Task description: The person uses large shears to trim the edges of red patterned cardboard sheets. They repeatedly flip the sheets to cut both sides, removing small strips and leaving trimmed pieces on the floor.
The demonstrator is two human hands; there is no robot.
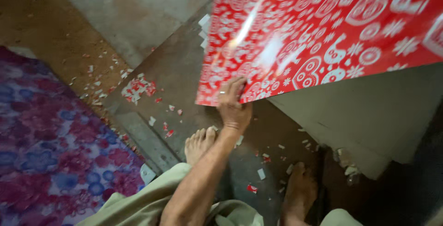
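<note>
Left hand [234, 104]: pinches the near edge of the glossy red patterned sheet [323, 27], steadying it flat.
Right hand: out of view.
Floor [152, 27]: strewn with red-and-white paper scraps [137, 88].

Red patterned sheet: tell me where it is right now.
Head view, upper right: the red patterned sheet is gripped at its lower-left edge by one hand, above the scrap-littered floor.

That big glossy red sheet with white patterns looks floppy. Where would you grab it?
Probably at the near lower edge of the glossy red sheet with white patterns, coming from below, where one hand grips it. The edge overhangs the grey panel, leaving room for fingers.
</note>
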